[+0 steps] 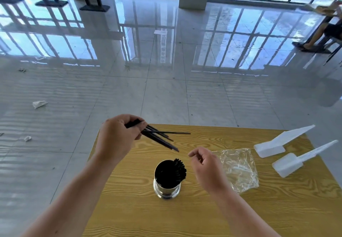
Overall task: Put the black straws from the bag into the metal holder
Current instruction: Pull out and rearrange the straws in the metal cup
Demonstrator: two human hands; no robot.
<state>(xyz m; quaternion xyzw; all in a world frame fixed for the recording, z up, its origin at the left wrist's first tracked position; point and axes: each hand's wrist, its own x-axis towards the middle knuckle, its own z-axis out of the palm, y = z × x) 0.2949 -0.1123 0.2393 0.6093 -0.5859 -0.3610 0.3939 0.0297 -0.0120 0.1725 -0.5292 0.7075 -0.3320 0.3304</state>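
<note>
A shiny metal holder [166, 190] stands upright on the wooden table [203, 214], with a bunch of black straws [180, 168] leaning against its right rim. My left hand [116, 136] hovers above the table's far left corner, shut on several loose black straws [161, 137] that fan out to the right and down. My right hand [205, 166] hangs just right of the holder, fingers loosely curled and apart, holding nothing. The clear plastic bag [238, 168] lies flat and crumpled on the table behind my right hand.
Two white plastic scoop-like pieces [273, 146] [294, 162] lie at the table's right edge. Glossy tiled floor surrounds the table, with paper scraps [39, 104] on the left. A seated person's legs [318, 36] show far right. Pillars and windows stand at the back.
</note>
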